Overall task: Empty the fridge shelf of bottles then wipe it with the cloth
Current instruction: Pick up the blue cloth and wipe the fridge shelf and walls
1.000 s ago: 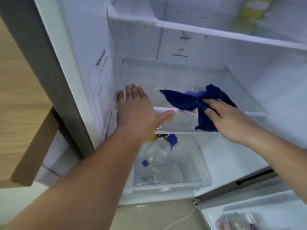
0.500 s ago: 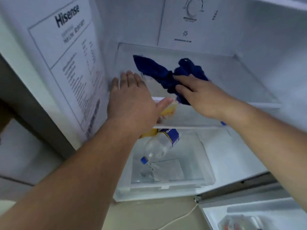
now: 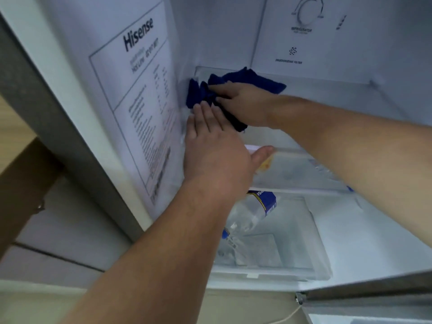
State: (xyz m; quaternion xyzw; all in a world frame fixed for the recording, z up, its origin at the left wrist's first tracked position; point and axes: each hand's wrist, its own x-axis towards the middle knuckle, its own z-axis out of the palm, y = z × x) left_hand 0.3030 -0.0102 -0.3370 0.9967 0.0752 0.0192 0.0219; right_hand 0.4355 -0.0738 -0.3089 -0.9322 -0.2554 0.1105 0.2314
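Note:
The glass fridge shelf (image 3: 339, 108) carries no bottles. A dark blue cloth (image 3: 252, 78) lies bunched at its far left corner, against the side wall. My right hand (image 3: 243, 104) presses flat on the cloth, arm reaching across from the right. My left hand (image 3: 217, 150) rests palm down on the shelf's left front, fingers together, thumb along the white front rim; it holds nothing. Below the shelf a clear plastic bottle (image 3: 252, 211) with a blue label and blue cap lies tilted in the transparent drawer (image 3: 311, 230).
The fridge's left inner wall bears a Hisense label (image 3: 140, 101). The back wall has a control dial (image 3: 307, 12). A wooden surface (image 3: 25, 181) stands left of the fridge. A white cable (image 3: 285, 318) lies on the floor by the lower door edge.
My right hand has swept the cloth leftward and back across the shelf, from the right front to the far left corner. My left hand stays on the front edge. The camera moved closer.

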